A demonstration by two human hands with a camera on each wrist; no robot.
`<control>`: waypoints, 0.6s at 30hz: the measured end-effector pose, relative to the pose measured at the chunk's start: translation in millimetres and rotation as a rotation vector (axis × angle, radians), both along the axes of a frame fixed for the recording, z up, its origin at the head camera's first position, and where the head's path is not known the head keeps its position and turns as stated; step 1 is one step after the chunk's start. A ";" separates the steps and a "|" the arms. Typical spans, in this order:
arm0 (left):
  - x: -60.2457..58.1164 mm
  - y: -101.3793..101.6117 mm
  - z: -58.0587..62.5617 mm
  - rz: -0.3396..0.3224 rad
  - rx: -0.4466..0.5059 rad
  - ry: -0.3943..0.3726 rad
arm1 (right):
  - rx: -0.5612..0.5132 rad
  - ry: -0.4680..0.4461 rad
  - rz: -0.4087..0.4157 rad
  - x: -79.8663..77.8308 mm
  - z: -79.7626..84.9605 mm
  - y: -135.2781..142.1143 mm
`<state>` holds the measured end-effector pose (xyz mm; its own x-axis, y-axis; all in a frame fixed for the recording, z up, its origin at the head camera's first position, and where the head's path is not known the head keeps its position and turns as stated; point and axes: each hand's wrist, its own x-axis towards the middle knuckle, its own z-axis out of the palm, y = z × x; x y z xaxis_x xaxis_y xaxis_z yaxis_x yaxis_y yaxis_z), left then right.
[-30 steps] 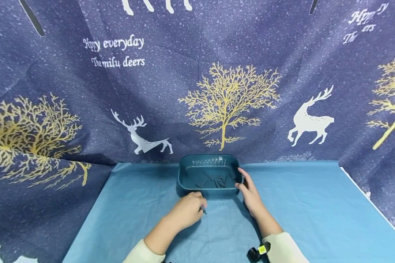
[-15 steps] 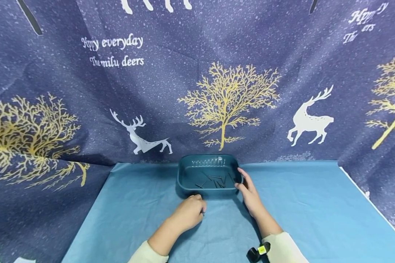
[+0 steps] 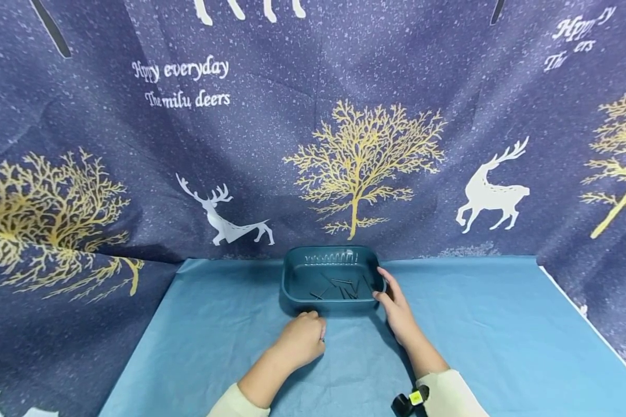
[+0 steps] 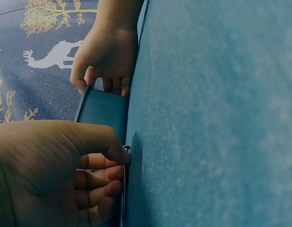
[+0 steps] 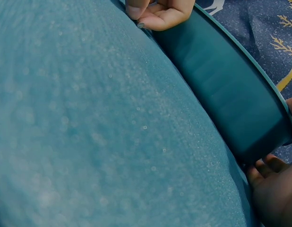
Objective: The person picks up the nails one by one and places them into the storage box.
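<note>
My left hand (image 3: 304, 339) is just in front of a dark teal tray (image 3: 339, 306), low over the blue cloth. Between thumb and fingers it pinches a thin metal nail (image 4: 125, 184) with a small flat head; the head view mostly hides it. In the right wrist view only a small ridged end of the nail (image 5: 141, 25) peeks out below the fingertips. Gripping the tray's right end is my right hand (image 3: 398, 307), thumb at the front corner and fingers along the side. Several similar dark nails (image 3: 341, 281) lie scattered on the tray floor.
A light blue cloth (image 3: 490, 324) covers the table. Directly behind the tray hangs a dark blue curtain (image 3: 271, 145) printed with deer and trees. A black wrist camera (image 3: 403, 404) with a yellow label sits at my right wrist.
My left hand has turned and shifted slightly down, so the nail end that stuck out below its fingers is now mostly hidden. The right hand and tray stay still.
</note>
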<state>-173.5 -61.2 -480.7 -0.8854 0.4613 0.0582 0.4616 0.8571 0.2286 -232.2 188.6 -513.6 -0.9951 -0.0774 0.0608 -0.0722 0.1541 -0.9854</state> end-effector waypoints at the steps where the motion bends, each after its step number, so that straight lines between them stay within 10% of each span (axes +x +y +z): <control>1: 0.3 0.1 0.2 0.001 0.001 0.001 | 0.001 0.001 0.001 -0.2 -0.2 0.0; 18: 0.0 -4.8 1.5 -0.019 0.032 0.001 | 0.010 -0.010 -0.008 0.2 0.7 -0.6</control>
<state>-173.4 -66.0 -479.1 -0.8764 0.4758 0.0742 0.4779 0.8404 0.2556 -232.0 188.0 -512.9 -0.9963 -0.0696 0.0498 -0.0607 0.1649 -0.9844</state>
